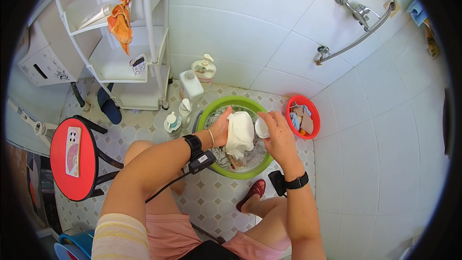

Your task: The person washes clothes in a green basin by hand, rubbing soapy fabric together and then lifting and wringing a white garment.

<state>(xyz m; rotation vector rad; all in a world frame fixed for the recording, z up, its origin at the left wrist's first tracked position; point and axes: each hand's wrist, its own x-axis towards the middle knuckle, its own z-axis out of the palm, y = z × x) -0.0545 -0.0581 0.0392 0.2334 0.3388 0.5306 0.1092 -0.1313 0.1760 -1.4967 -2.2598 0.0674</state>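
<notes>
Over a round green plastic basin (231, 99), my left hand (218, 131) holds up a bunched white cloth (241, 128), its lower end hanging down. My right hand (281, 140) grips a small white plastic cap or cup (261, 128) just right of the cloth, tilted towards it. Whether the cap holds anything cannot be seen. Below both hands, patterned wet laundry (249, 159) lies in sudsy water. A white bottle with an uncovered mouth (191, 86) stands behind the basin on the left.
Pump bottles (185, 110) stand left of the basin. A red basin of clothes (317, 119) sits by the right wall. At left are a red stool (57, 166) bearing a phone (73, 151), a slipper (108, 104) and a white shelf rack (117, 70). A shower mixer (361, 14) juts from the wall.
</notes>
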